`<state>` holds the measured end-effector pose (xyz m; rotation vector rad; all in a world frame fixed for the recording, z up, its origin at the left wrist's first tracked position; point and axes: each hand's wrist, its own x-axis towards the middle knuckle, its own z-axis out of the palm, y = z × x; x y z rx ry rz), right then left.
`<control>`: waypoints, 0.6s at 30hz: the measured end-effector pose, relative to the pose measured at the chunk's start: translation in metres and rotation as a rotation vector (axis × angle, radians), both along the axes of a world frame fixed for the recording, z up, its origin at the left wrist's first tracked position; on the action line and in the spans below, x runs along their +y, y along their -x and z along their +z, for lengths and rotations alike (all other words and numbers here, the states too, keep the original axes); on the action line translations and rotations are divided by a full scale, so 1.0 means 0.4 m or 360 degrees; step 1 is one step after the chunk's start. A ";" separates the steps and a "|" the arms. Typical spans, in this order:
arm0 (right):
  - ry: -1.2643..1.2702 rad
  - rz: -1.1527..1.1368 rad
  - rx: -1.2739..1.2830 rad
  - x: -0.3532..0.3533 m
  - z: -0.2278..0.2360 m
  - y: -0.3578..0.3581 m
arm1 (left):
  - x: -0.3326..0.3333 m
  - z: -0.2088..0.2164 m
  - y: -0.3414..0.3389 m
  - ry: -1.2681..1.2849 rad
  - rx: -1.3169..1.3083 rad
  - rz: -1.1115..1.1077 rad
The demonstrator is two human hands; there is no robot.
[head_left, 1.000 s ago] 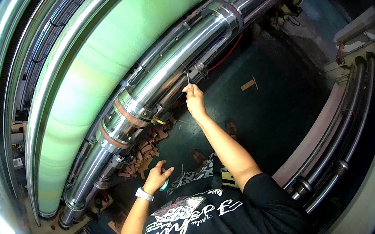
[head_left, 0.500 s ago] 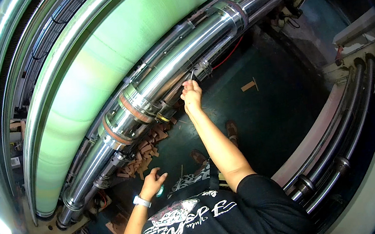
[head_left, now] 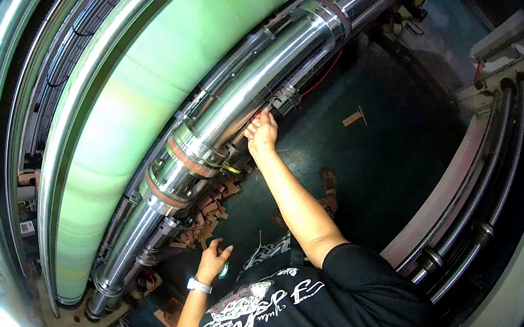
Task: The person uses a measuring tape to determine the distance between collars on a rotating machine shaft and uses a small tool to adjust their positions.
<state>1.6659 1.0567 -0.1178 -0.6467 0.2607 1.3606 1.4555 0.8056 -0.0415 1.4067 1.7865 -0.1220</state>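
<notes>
Since a moment ago your right hand [head_left: 262, 132] has dropped, fingers curled into the gap under the chrome roller [head_left: 247, 93] where they could be pinched, while your left hand [head_left: 212, 258] hangs loosely spread.

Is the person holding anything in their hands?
Right hand reaches under the shiny roller; any tool there is hidden. Left hand hangs open, holding nothing.

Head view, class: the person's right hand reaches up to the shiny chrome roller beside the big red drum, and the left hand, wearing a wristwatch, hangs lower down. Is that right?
One detail is wrong: the drum is pale green, not red. The head view shows the right hand up at the shiny chrome roller beside it, and the left hand, a wristwatch on its wrist, lower down.
</notes>
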 end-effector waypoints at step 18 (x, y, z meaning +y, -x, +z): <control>-0.0163 -0.0325 0.0249 0.062 -0.082 0.072 | 0.002 0.012 -0.012 -0.0049 0.0078 0.0019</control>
